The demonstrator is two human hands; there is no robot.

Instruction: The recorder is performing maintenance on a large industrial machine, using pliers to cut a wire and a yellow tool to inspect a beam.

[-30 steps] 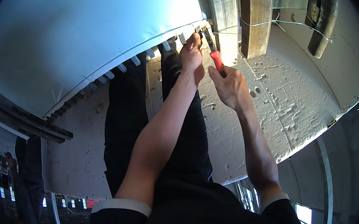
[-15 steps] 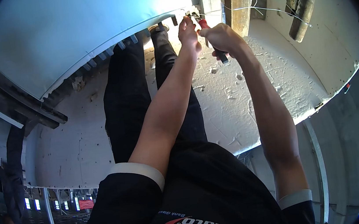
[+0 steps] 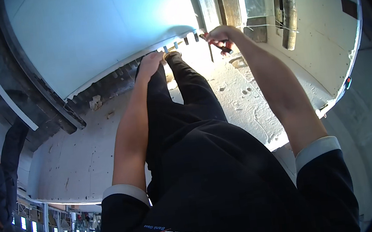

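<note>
My right hand (image 3: 223, 38) is closed round pliers with red and black handles (image 3: 223, 47); their jaws are by the right end of the pale panel's lower edge. My left hand (image 3: 150, 64) is beside that edge, above my dark trousers, its fingertips too small and partly hidden to make out. The big pale panel (image 3: 111, 23) has a row of short dark tabs (image 3: 165, 49) along its lower edge. A thin light wire (image 3: 267, 25) runs from near my right hand to a worn round metal post (image 3: 289, 17).
Upright metal and wooden bars (image 3: 229, 1) stand beyond my right hand. Underfoot is a rough white platform (image 3: 238, 91) with crusted patches. Dark steel beams (image 3: 37, 78) slant at the left. Another person's dark-clad leg (image 3: 13, 154) shows at the far left.
My left hand has moved left, away from the pliers and along the panel edge. My right hand still grips the pliers, now lower in view and tilted differently. The whole view has shifted.
</note>
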